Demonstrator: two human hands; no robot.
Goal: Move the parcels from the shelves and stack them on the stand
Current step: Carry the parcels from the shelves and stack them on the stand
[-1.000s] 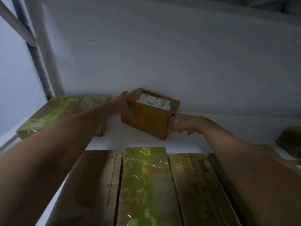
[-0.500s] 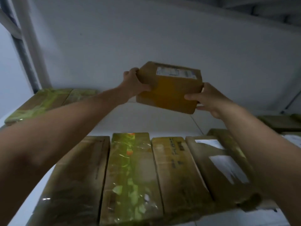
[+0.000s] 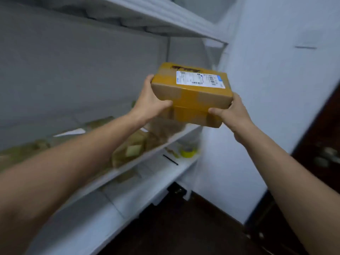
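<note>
Centre frame: taped cardboard parcel (image 3: 191, 94), rigid, seemingly light; left grip (image 3: 149, 103) and right grip (image 3: 234, 114) curl round opposite ends.

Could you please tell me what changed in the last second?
The yellow-taped cardboard parcel with a white label was lifted off the white shelf and carried rightward in the air. Left hand and right hand grip its ends as before; the brown parcels remain shelved.

Bare left hand (image 3: 150, 105), bare right hand (image 3: 234, 115), left forearm (image 3: 77, 162) and right forearm (image 3: 287, 173) uncovered up to the frame edge
</note>
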